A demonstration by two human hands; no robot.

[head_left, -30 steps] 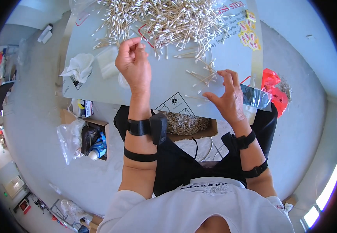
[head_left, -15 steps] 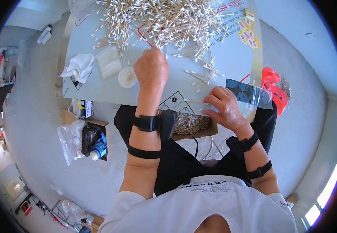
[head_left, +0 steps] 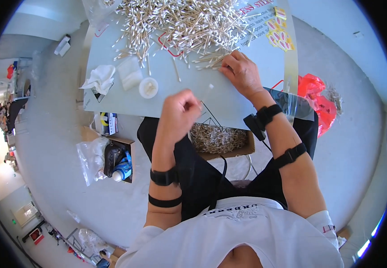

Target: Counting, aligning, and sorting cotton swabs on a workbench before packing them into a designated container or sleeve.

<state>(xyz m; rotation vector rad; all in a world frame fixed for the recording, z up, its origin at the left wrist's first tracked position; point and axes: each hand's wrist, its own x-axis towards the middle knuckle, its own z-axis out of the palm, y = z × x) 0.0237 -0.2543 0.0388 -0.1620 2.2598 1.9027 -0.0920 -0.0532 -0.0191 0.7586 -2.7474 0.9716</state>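
Observation:
A large heap of cotton swabs with wooden sticks and white tips covers the far part of the table. My right hand is at the heap's near right edge, its fingers bent down and together on some swabs. My left hand is curled closed over the near table edge, and whatever it may hold is hidden. One loose swab lies apart from the heap, between it and my left hand. A small white bit rests on the table between my hands.
At the left are a small white round tub, a folded white pad and a crumpled tissue. A cardboard box of swabs sits below the table edge. Dark film and a red bag are at the right.
My left hand has drawn back from the heap toward me. My right hand has moved away from me to the heap's edge, where the scattered swabs were. A lone swab now lies nearer me.

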